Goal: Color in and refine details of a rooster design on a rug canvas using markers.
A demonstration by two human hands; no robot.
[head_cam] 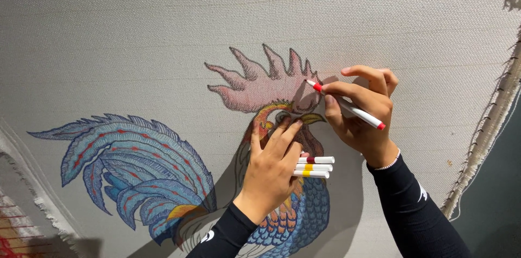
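My right hand (pixel 361 114) gripped a red marker (pixel 346 105), its tip touching the rooster's pink comb (pixel 255 87) on the stretched canvas (pixel 135 46). My left hand (pixel 274 168), at seven o'clock from the right, lay flat on the rooster drawing, clamping three spare markers (pixel 317 167) whose ends projected toward three o'clock.
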